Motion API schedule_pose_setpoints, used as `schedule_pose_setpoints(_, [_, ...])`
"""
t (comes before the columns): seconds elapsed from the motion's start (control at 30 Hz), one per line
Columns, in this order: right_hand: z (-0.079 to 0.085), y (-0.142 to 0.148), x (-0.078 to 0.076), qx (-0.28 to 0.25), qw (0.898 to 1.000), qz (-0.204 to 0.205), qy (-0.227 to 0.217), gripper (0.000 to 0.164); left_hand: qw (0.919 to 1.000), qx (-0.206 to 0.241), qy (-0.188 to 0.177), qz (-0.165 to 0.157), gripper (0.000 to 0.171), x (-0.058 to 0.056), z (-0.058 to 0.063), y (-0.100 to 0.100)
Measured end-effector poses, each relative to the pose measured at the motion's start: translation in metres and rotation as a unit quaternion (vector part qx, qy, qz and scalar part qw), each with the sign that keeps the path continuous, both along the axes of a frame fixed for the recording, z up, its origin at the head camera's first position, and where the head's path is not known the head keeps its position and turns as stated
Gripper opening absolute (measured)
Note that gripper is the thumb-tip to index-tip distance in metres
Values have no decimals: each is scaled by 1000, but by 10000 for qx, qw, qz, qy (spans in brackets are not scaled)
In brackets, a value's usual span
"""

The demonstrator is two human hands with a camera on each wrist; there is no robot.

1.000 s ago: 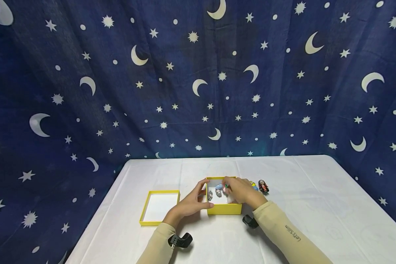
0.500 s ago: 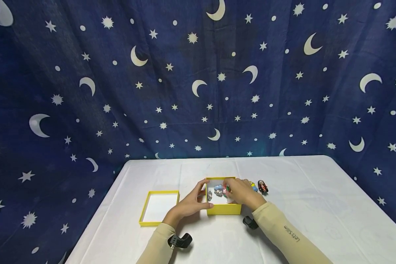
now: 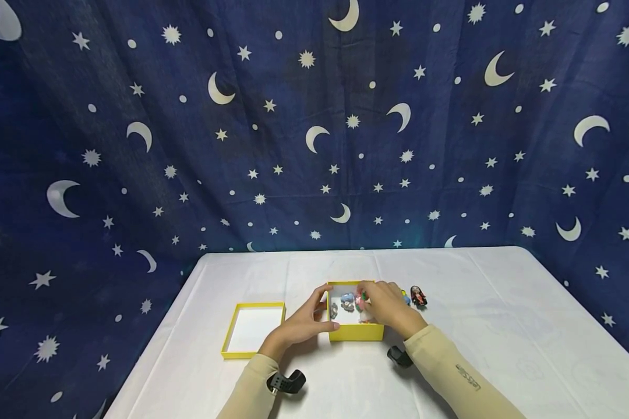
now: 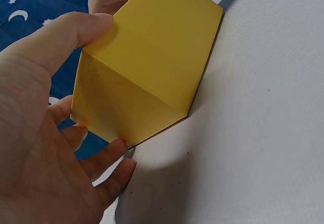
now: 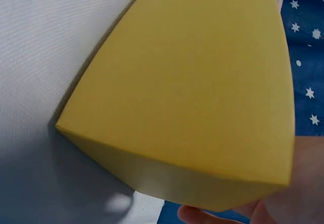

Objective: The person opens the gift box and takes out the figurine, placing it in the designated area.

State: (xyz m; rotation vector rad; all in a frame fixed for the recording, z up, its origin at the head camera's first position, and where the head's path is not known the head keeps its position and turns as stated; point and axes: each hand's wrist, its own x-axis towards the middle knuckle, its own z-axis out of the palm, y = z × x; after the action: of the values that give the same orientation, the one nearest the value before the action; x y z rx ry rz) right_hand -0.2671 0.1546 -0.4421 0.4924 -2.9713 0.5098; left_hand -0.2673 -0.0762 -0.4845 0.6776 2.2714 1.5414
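Yellow box (image 3: 356,333), square and open-topped, standing on the white surface (image 3: 545,349) between your hands. Walls look like smooth card, matte, with crisp folded edges; inside is pale. Near wall plain yellow, thin yellow rim all round.

On its floor lie small glossy figurines: a grey one (image 3: 334,310) by the left wall, a blue-and-grey one (image 3: 347,301) near the middle, a pink-and-green one (image 3: 359,301) to the right of that.

Your left hand (image 3: 301,323) holds the box at its left side: thumb over the near corner, fingers spread and bent along the left wall. Your right hand (image 3: 385,305) reaches over the right wall, its fingers bent down at the pink-and-green figurine; you can't tell from here whether they pinch it or only touch it, as the knuckles hide the tips.

Just beyond your right hand, a blue-and-yellow figurine (image 3: 406,298) shows in part; beside it a dark figurine (image 3: 418,297) with reddish patches. Well to the left, a shallow yellow-rimmed tray (image 3: 238,354) with a white inside lies flat. Your sleeves are beige. Behind hangs creased blue cloth (image 3: 293,145) printed with pale moons and stars.
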Motion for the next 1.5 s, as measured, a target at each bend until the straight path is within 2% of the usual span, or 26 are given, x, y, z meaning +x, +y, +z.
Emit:
schedule_pose_setpoints(0.2, [3,6,2,-284,9994,-22,203,28,10000,7,-16,22,89,1,0,1])
schedule_pose_setpoints(0.43, [6,10,8,-590,9981,-112,113,30,10000,-26,-55,43,90,1,-1,1])
schedule_pose_setpoints(0.83, [6,19,9,-1211,9924,-156,-153,29,9999,40,-95,26,89,0,-1,1])
schedule_pose_setpoints(1.17, [13,22,12,-1361,9902,-273,-152,29,10000,-40,-55,-4,89,-2,-3,0])
schedule_pose_setpoints(1.5, [21,34,14,-1483,9887,-126,172,27,10000,-62,-14,-6,90,-2,-3,0])
